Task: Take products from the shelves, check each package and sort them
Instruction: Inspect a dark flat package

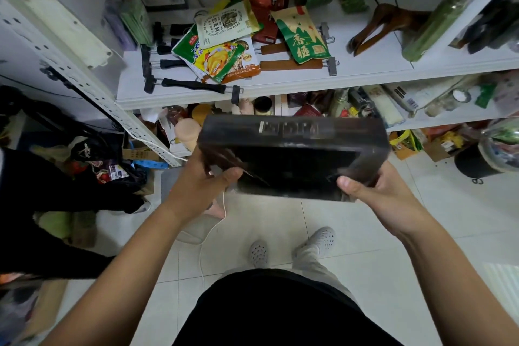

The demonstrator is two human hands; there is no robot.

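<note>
You are holding a dark flat box (292, 157) just below the front edge of the upper white shelf (365, 70), above the floor. Your left hand (196, 185) grips its near left corner, thumb on top. Your right hand (376, 194) grips the near right corner likewise. On that shelf lie piled food pouches (224, 45) among clip hangers (191, 84).

The person wears a black top (280, 312), pale grey trousers (309, 262) and white perforated clogs (320, 241).
</note>
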